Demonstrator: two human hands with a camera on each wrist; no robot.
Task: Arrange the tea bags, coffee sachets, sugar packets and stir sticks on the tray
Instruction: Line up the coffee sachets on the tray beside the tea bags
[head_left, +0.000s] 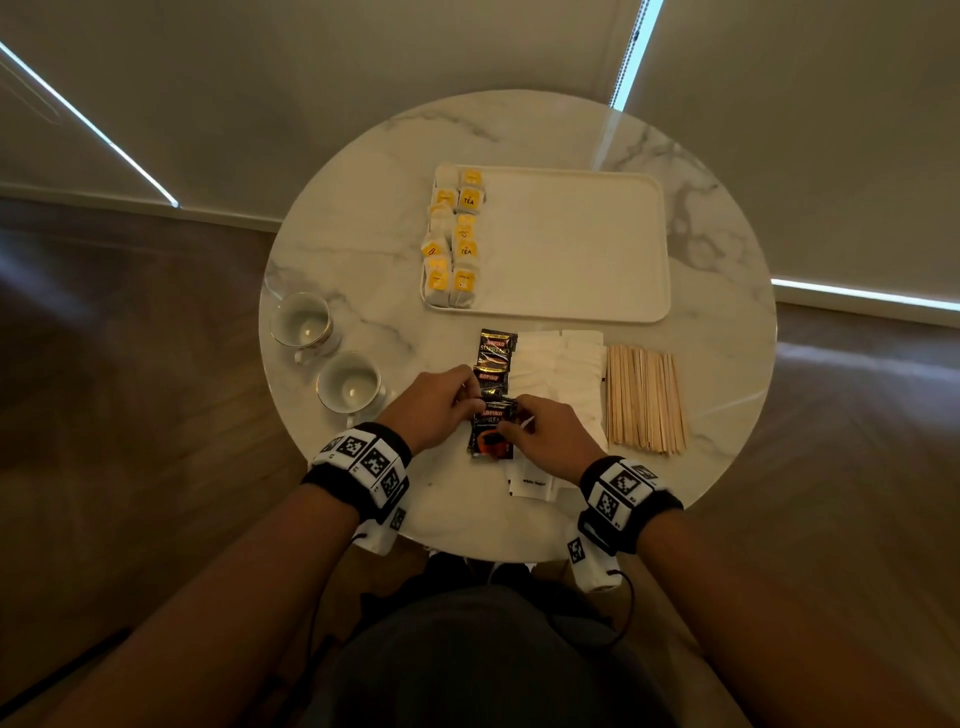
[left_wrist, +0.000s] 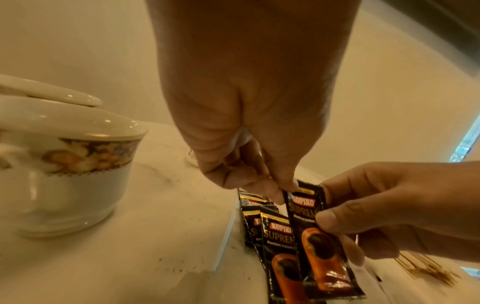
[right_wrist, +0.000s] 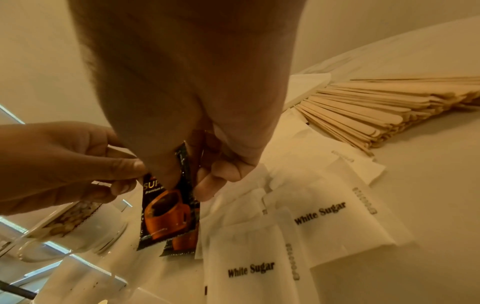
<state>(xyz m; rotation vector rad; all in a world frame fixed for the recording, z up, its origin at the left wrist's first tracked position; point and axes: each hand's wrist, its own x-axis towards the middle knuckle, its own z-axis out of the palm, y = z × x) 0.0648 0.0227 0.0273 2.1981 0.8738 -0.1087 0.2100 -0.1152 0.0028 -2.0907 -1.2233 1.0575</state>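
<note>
Both hands hold one black Kopiko coffee sachet (head_left: 491, 436) (left_wrist: 311, 236) (right_wrist: 163, 211) near the table's front. My left hand (head_left: 475, 402) (left_wrist: 283, 191) pinches its top left corner. My right hand (head_left: 511, 428) (right_wrist: 187, 185) pinches its right edge. More coffee sachets (head_left: 496, 349) (left_wrist: 275, 236) lie in a row under and beyond it. White sugar packets (head_left: 561, 374) (right_wrist: 324, 216) are spread just to the right, and wooden stir sticks (head_left: 644, 400) (right_wrist: 376, 107) lie further right. The white tray (head_left: 571, 249) sits beyond, with several tea bags (head_left: 454, 239) lined along its left side.
Two floral-rimmed white cups (head_left: 304, 325) (head_left: 349, 384) (left_wrist: 67, 164) stand left of my left hand. The round marble table (head_left: 363, 249) ends close behind my wrists. Most of the tray's right part is bare.
</note>
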